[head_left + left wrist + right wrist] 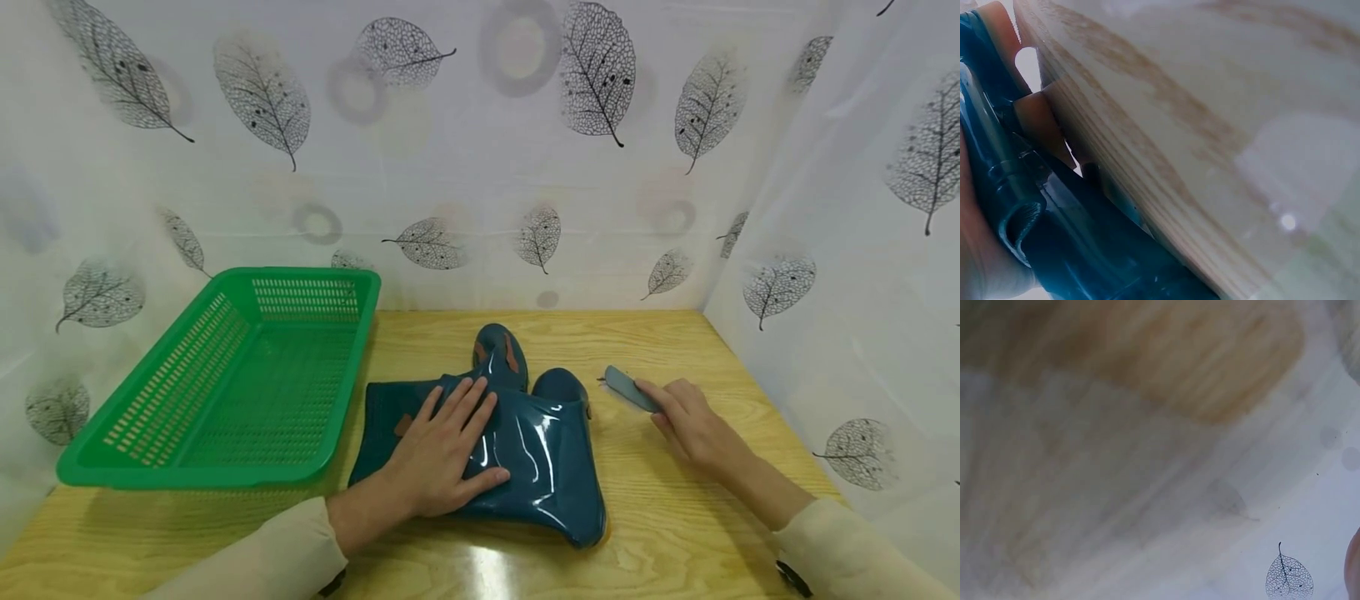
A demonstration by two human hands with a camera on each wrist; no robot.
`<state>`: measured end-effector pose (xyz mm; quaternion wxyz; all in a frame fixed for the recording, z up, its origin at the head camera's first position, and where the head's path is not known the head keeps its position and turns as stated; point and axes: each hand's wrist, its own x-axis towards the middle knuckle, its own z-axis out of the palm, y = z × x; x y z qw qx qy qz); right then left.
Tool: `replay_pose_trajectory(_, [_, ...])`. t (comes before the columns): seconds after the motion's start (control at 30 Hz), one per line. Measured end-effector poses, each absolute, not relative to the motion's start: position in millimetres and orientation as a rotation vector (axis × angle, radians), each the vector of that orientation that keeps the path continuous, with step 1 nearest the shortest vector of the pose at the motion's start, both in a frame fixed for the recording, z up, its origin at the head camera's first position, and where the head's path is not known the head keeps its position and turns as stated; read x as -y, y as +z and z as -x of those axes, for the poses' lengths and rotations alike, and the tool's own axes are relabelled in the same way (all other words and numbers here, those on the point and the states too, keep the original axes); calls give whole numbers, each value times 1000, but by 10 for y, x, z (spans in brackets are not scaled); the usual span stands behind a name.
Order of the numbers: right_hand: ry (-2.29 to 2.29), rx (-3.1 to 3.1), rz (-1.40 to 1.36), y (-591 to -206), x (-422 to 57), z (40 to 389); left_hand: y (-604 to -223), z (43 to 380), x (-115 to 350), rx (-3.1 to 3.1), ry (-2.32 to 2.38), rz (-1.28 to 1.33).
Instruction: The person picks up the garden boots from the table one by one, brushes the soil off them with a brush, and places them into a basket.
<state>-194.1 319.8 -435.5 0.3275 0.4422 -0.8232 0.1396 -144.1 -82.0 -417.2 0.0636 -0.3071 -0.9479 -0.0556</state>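
A pair of dark teal rubber boots [543,454] lies on its side on the wooden table, one overlapping the other; brown patches show on the farther one. My left hand [442,450] rests on the shiny shafts with fingers spread. The left wrist view shows the glossy boot material [1091,244] close up beside part of that hand [985,256]. To the right of the boots, my right hand [693,425] holds a flat grey-blue piece with a rounded end [628,387]; its kind is unclear. In the right wrist view only a sliver of the hand [1353,569] appears.
A green plastic basket [247,475] with slotted walls stands left of the boots. White curtains [465,175] with a leaf print hang behind the table and at both sides. The light wood table [652,517] extends under everything.
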Motion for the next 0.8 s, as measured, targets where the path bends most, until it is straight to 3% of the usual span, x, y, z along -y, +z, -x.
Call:
replay_pose_trajectory(0.33, [375,2055,-1414,-4398,-3256,1953,-4176,1445,808,2854,-173,947])
replay_pose_trajectory(0.8, [329,2092,-1428,-4388,-3243,1961,-4152,1436,829,2856,-160,933])
